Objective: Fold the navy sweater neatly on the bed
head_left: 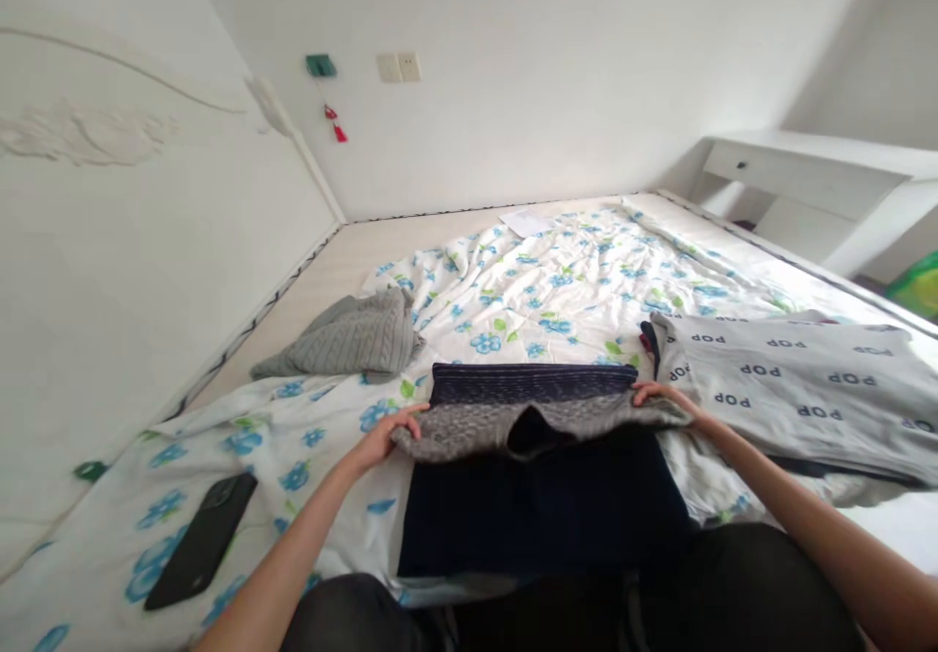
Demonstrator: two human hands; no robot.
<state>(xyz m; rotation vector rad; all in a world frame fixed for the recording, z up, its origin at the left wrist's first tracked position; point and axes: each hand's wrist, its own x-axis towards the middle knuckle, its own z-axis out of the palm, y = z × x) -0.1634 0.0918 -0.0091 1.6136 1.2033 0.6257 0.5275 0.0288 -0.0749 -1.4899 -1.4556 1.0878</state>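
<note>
In front of my knees lies a sweater (pixel 469 427) with a mottled grey knit part, a dark striped band (pixel 534 380) beyond it and a dark navy part (pixel 542 505) nearer to me. A dark neck-like opening shows at the middle of the grey edge. My left hand (pixel 385 435) pinches the grey part at its left end, thumb and fingers closed on the cloth. At the other end my right hand (pixel 670 401) grips the same grey part, its fingertips on top. Between both hands the grey edge is lifted a little and sags.
A grey cable-knit garment (pixel 359 334) lies crumpled at the left. On the right are stacked clothes topped by a light grey "POP" garment (pixel 791 378). A black phone (pixel 201 540) rests on the floral sheet (pixel 513 300). Paper (pixel 526 223) lies farther back; a white desk (pixel 806 183) stands right.
</note>
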